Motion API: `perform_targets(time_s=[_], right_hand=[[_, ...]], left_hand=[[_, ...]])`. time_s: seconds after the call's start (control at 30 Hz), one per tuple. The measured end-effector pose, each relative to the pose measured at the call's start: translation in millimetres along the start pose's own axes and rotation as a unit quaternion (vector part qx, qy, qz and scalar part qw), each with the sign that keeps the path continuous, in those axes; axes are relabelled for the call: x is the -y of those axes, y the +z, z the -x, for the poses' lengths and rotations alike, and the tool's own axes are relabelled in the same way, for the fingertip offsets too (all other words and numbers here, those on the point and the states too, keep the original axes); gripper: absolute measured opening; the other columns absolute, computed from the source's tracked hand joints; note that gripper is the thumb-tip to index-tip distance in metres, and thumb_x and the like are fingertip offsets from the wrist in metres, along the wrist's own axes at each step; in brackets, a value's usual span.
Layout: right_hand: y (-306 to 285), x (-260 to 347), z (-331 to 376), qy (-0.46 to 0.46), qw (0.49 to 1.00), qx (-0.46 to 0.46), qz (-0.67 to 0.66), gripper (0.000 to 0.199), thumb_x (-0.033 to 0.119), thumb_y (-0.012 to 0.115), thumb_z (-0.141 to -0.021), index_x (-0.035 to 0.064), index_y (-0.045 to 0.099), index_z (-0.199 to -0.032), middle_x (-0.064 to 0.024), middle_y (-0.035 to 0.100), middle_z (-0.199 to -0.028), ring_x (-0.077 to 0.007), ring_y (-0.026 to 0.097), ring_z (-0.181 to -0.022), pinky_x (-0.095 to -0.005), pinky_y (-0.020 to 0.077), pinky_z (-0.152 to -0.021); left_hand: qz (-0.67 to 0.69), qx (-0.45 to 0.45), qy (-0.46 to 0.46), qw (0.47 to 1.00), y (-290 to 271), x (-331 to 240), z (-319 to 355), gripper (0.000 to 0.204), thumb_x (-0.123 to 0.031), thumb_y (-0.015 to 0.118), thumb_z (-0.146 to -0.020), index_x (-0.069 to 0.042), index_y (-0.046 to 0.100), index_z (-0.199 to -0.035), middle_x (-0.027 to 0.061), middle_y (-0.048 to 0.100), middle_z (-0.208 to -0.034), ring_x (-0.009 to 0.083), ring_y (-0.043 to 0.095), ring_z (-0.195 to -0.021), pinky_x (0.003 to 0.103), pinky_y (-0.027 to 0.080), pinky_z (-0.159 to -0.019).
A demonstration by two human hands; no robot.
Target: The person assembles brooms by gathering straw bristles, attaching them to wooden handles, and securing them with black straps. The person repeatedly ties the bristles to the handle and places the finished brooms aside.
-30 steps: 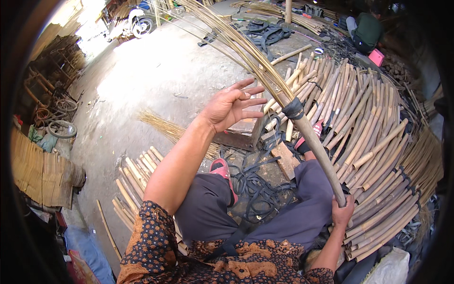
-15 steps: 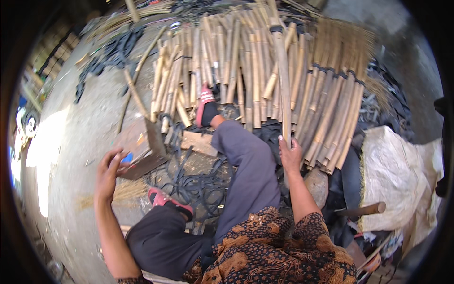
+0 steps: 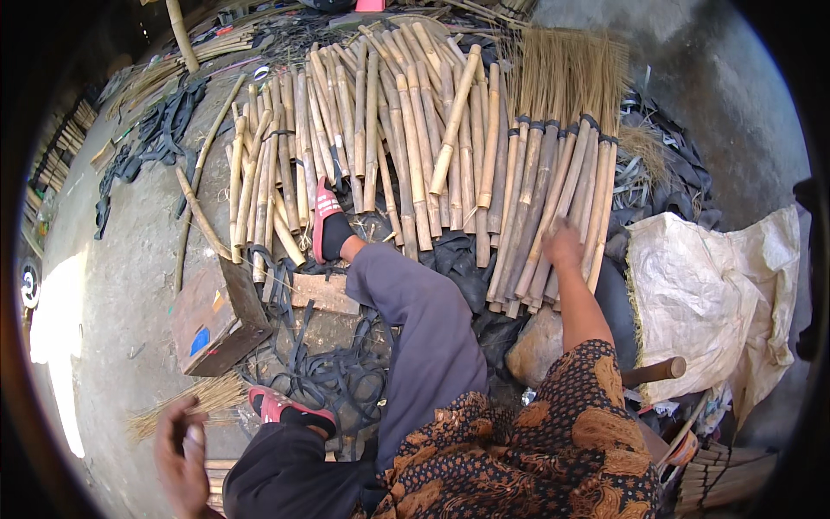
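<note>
My right hand, a little blurred, is closed round the bamboo handle of a broom. That broom lies on a row of finished-looking brooms, their brown bristles fanned out at the far end and dark bands binding them to the handles. My left hand is held low at the left with fingers apart and nothing in it. Nearest to it are a small bundle of loose bristles and a worn wooden box with a blue patch.
A wide pile of cut bamboo poles spreads ahead of my feet. Tangled black rubber strips lie between my legs and the box. At the right are a stone, a white sack and a short wooden peg.
My right hand has brought the broom from upright down onto the row at the right. My left hand has dropped lower and nearer to me. The view has shifted.
</note>
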State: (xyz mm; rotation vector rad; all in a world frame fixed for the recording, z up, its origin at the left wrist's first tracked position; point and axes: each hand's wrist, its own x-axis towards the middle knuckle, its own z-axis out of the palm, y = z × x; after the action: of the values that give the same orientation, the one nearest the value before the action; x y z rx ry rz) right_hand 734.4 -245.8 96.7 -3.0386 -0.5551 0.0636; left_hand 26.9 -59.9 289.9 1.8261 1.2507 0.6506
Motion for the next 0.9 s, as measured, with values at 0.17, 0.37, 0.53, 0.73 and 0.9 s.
perform_targets(time_s=[0.17,0.37,0.53,0.73,0.9], right_hand=[[27.2,60.6,9.7,0.048,0.994,-0.086,0.056,0.070,0.033,0.067,-0.098,0.0070,0.042,-0.158,-0.0179,0.040,-0.164,-0.0331,0.036,-0.152,-0.0561,0.0379,-0.118],[51.7,256.8,46.3,-0.275,0.941,-0.009,-0.195,0.041,0.033,0.063,-0.102,0.0008,0.069,-0.128,-0.0234,0.071,-0.124,-0.0387,0.070,-0.110,-0.0447,0.0539,-0.098],[122.8,426.0,139.9,-0.438,0.850,0.129,-0.263,0.036,0.036,0.065,-0.100,0.0038,0.075,-0.111,-0.0226,0.075,-0.100,-0.0415,0.072,-0.096,-0.0476,0.0554,-0.087],[212.6,532.4,237.8,-0.439,0.871,0.200,-0.099,0.038,0.038,0.063,-0.100,0.0035,0.069,-0.116,-0.0275,0.073,-0.107,-0.0456,0.070,-0.106,-0.0525,0.0543,-0.092],[240.8,562.9,262.3,-0.400,0.876,0.212,-0.165,0.026,0.023,0.057,-0.101,0.0001,0.065,-0.111,-0.0300,0.070,-0.109,-0.0493,0.065,-0.112,-0.0541,0.0513,-0.094]], left_hand=[[-0.006,0.070,-0.017,0.997,17.5,-15.1,54.9,0.046,-0.023,0.071,-0.089,0.004,0.063,-0.126,0.0175,0.066,-0.119,0.0242,0.067,-0.102,0.037,0.052,-0.092],[-0.143,0.111,-0.071,0.981,28.1,1.9,44.1,0.046,-0.030,0.077,-0.089,-0.001,0.067,-0.124,0.0179,0.070,-0.110,0.0343,0.070,-0.104,0.041,0.055,-0.091],[-0.137,0.144,-0.029,0.980,25.1,9.6,39.4,0.045,-0.038,0.075,-0.093,-0.008,0.068,-0.126,0.0156,0.071,-0.112,0.0369,0.068,-0.107,0.045,0.053,-0.094],[-0.059,0.187,-0.050,0.979,12.0,10.9,23.6,0.049,-0.041,0.075,-0.095,-0.005,0.068,-0.128,0.0113,0.073,-0.119,0.0312,0.070,-0.108,0.041,0.053,-0.095],[0.071,0.187,0.036,0.979,-7.1,24.8,16.1,0.050,-0.032,0.076,-0.094,-0.005,0.064,-0.134,0.0139,0.068,-0.124,0.0336,0.065,-0.111,0.043,0.051,-0.096]])
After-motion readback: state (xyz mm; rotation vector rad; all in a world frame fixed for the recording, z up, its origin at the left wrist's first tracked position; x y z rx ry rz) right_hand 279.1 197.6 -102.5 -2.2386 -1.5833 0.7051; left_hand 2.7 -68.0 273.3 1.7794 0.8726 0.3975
